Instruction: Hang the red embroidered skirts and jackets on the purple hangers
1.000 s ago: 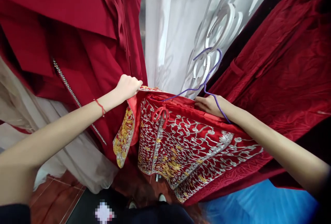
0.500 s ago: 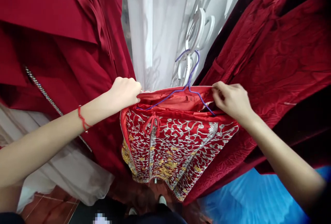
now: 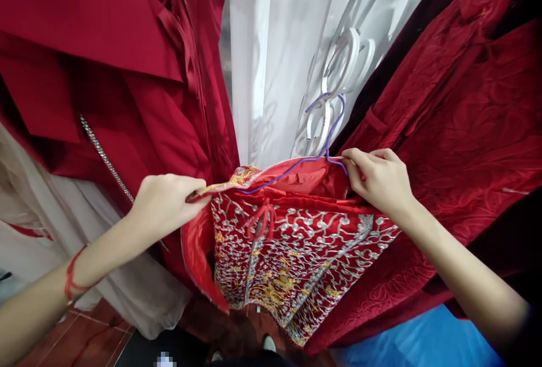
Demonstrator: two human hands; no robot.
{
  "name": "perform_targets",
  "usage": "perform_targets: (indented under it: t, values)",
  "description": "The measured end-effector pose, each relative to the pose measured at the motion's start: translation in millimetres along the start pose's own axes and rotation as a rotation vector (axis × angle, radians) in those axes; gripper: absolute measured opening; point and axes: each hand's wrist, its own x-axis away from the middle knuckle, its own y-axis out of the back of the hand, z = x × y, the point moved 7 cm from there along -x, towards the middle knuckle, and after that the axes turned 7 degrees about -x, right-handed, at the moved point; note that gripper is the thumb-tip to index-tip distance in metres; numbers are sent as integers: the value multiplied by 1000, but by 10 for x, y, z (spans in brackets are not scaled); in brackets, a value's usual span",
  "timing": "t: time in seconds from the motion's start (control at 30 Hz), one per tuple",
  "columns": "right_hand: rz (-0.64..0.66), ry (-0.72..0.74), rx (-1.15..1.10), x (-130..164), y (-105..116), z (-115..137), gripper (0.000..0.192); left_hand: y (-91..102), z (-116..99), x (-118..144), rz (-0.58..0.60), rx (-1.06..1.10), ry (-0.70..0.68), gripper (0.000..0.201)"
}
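Red embroidered garment (image 3: 296, 243) with silver and gold threadwork hangs on a thin purple wire hanger (image 3: 296, 165) between red dresses. My left hand (image 3: 163, 206) pinches its gold-trimmed collar edge; my right hand (image 3: 381, 178) pinches the opposite edge. Fitting onto the hanger looks unfinished.

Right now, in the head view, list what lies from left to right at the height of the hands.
Silver chain trim → left hand → embroidered red garment on a purple hanger → right hand → dark red textured robe.
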Motion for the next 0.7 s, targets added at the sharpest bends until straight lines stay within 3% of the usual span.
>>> perform_targets:
  t: [0.1, 0.17, 0.27, 0.33, 0.37, 0.43, 0.5, 0.6, 0.63, 0.7]
  values:
    - [-35, -2, 6, -40, -10, -30, 28, 170, -28, 68, -45, 142, 28, 35]
    - [-76, -19, 43, -56, 12, -103, 28, 270, -166, 93, -115, 248, 33, 38]
    - [-148, -82, 85, -40, 67, -254, 26, 271, -698, 147, -232, 409, -103, 38]
    - [-152, -122, 96, -9, 68, -337, 25, 143, -1167, 163, -223, 410, -250, 37]
    - [-141, -130, 100, 10, 59, -362, 24, 50, -1385, 161, -158, 398, -334, 34]
    - [-132, -133, 115, 52, 52, -383, 24, -73, -1586, 128, -31, 406, -368, 35]
    - [-141, -125, 129, 93, 71, -377, 24, -41, -1569, 113, 68, 534, -432, 36]
    - [-164, -127, 136, 132, 113, -362, 25, 165, -1237, 86, 86, 901, -598, 23]
    - [-163, -129, 126, 134, 118, -359, 26, 195, -1030, 19, 0, 991, -565, 20]
    - [-156, -143, 95, 125, 111, -358, 28, 84, -522, -186, -288, 1011, -287, 22]
